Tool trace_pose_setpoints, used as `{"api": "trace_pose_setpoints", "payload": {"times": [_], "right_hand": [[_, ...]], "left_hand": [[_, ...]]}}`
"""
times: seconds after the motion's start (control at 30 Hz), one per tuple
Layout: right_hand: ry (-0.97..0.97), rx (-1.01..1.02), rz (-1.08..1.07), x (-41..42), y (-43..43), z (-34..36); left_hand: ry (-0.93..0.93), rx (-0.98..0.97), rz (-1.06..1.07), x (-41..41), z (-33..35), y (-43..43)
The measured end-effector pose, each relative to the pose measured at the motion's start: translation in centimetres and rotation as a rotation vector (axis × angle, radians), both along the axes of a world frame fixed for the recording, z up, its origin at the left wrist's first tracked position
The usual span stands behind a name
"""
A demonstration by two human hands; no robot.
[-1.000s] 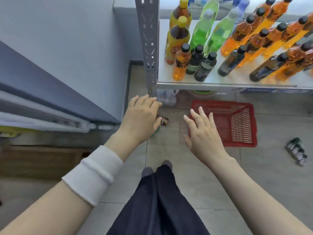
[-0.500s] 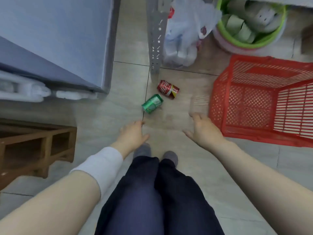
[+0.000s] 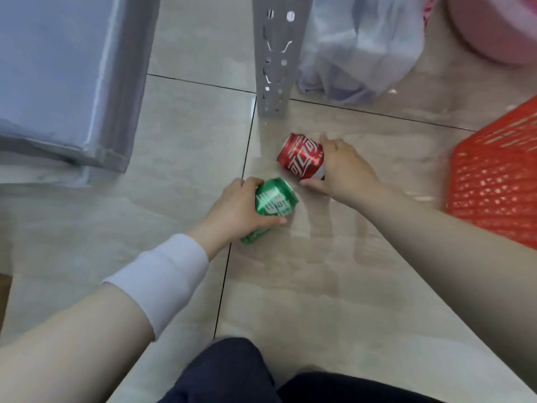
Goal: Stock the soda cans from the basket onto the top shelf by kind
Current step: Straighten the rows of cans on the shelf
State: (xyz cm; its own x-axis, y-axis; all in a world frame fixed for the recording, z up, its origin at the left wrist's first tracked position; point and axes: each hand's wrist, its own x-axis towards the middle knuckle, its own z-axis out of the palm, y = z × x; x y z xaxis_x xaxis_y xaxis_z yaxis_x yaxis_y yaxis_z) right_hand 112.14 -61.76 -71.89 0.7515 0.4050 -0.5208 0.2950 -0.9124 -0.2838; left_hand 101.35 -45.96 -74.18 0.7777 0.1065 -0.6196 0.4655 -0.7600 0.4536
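Green aluminium with blurred white lettering I cannot read: the green can (image 3: 276,203) lies on its side down at the glossy beige floor tiles (image 3: 319,286), just above centre, with my left hand (image 3: 236,210) wrapped round it, thumb on the near side. At its one o'clock, close but apart, the red can (image 3: 302,158) is tilted on its side, its slanted white script not legible to me; my right hand (image 3: 345,170) grips its lower end. A white knit wristband (image 3: 162,280) circles the left wrist. At three o'clock stands the red plastic lattice basket (image 3: 494,175); at twelve, a perforated grey metal shelf post (image 3: 274,53); at one, a crumpled translucent bag (image 3: 357,48).
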Motion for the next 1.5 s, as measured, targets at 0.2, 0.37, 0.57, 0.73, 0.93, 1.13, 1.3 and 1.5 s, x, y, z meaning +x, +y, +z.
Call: {"api": "trace_pose_setpoints", "payload": {"times": [0.2,0.37,0.57,0.73,0.93,1.13,1.3,1.5], "right_hand": [[0.026,0.083,-0.124,0.0,0.3,-1.1],[0.168,0.13,-0.347,-0.6,-1.0,1.2],[0.398,0.324,-0.751,-5.7,-3.1,10.1],[0.599,0.467,-0.858,-10.7,-4.4,23.5],[0.677,0.624,-0.891,-14.3,-7.1,43.2],[0.596,0.851,-1.031,-16.6,-10.1,60.2],[0.515,1.015,-1.142,-18.7,-12.9,68.0],[0.418,1.104,-1.15,-19.2,-18.3,74.3]], "left_hand": [[0.01,-0.15,0.119,0.0,-1.2,0.2],[0.213,-0.476,0.428,-0.6,1.9,0.5],[0.287,-0.696,0.563,-3.8,13.0,0.5],[0.276,-0.846,0.632,-5.8,26.6,-0.1],[0.181,-0.947,0.646,-7.4,44.1,-2.1],[0.146,-0.973,0.584,-9.3,60.8,-5.2],[0.138,-0.989,0.592,-10.0,69.6,-8.8],[0.044,-1.018,0.591,-10.0,76.4,-15.0]]}}
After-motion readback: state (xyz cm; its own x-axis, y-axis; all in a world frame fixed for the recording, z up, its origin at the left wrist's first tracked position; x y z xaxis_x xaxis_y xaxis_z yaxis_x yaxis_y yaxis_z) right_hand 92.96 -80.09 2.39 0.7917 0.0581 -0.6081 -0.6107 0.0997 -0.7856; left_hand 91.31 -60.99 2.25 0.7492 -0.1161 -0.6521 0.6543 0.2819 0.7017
